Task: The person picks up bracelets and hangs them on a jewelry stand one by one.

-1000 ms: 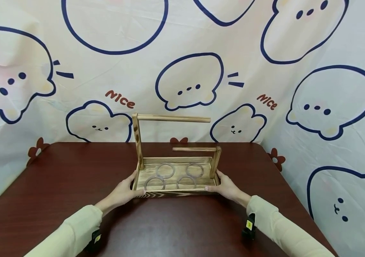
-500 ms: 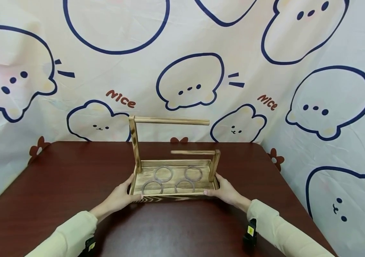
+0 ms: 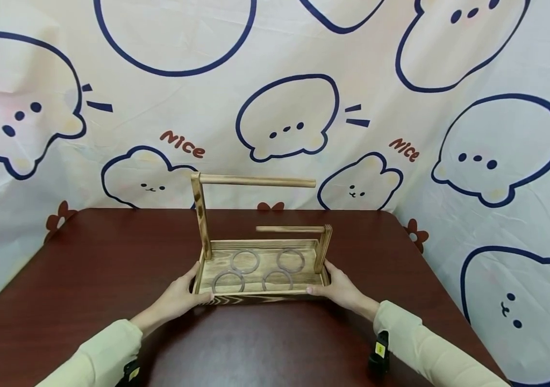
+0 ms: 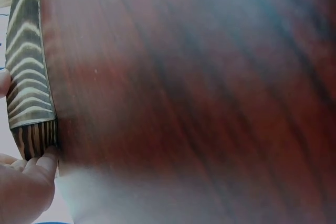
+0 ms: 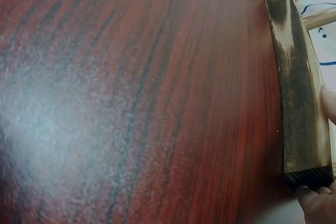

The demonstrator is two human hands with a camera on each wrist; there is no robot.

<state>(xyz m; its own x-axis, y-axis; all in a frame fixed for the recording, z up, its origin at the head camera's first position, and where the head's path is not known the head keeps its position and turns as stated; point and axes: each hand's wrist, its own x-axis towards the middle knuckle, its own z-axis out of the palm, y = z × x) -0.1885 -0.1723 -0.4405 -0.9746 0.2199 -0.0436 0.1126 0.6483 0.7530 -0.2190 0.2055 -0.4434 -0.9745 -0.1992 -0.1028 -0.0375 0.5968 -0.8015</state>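
A wooden display stand (image 3: 260, 299) sits on the table, shaped as a shallow tray with two posts. The tall left post (image 3: 202, 220) carries a long bar, and the short right post (image 3: 323, 250) a shorter one. Several thin round outlines (image 3: 232, 262) show on the tray floor; whether loose rings or markings, I cannot tell. My left hand (image 3: 178, 295) grips the left end, thumb over the front rim. The right end is held by my right hand (image 3: 344, 290) likewise. Both wrist views show the dark-grained tray side (image 4: 29, 66) and fingers at its end corner.
The dark red-brown table (image 3: 110, 252) has a glossy top and stretches away on both sides of the stand. Behind and to the right hangs a pale cloth backdrop (image 3: 284, 48) printed with cartoon outlines, meeting the table's back edge.
Both hands have drawn the stand slightly toward me and to the left over the first half second. Since then it has hardly moved; the head view has tilted a little.
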